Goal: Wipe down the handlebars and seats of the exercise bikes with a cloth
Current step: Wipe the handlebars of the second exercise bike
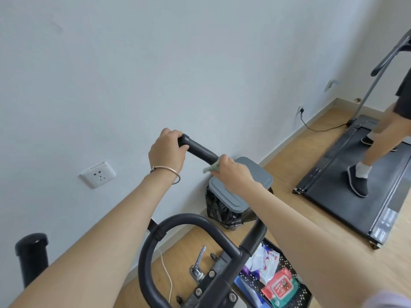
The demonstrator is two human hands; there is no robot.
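You are mid-wipe on a handlebar. Your left hand (167,150) is clamped round the tip of the grip (198,150), steadying it. Your right hand (232,172) is closed on the cloth (211,168), pressed against the grip lower down. Next, I judge, slide the cloth up towards your left hand. The wall (133,63) lies close behind; the bin (241,185) sits below.

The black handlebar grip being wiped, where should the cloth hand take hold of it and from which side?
Wrap the cloth around the bare foam stretch of the handlebar grip, between the left hand at its end cap and the right hand. Come from above: the bar is a round tube slanting up and away, so fingers curl over it and slide along.
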